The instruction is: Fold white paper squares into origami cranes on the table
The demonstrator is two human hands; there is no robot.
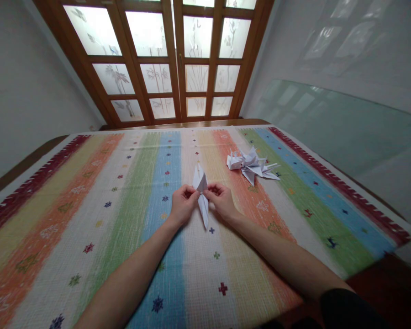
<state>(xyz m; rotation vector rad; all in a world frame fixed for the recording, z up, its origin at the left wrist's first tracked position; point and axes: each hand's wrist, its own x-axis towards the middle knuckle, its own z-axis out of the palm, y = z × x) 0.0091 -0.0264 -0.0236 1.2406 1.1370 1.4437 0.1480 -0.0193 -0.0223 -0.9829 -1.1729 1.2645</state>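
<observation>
A partly folded white paper crane point(200, 178) is held between my two hands above the middle of the striped cloth. It has a long narrow shape, with one point reaching away from me and a slim point toward me. My left hand point(184, 201) pinches its left side between thumb and fingers. On the opposite side, my right hand point(221, 198) is closed on the paper in a similar pinch. Both sets of fingertips meet near the paper's middle and cover part of it.
A pile of several folded white paper cranes point(249, 164) lies to the right, beyond my right hand. The striped tablecloth point(123, 219) covers the table. Wooden doors with glass panes point(176, 59) stand behind it, and a glass sheet point(335, 119) leans on the right wall.
</observation>
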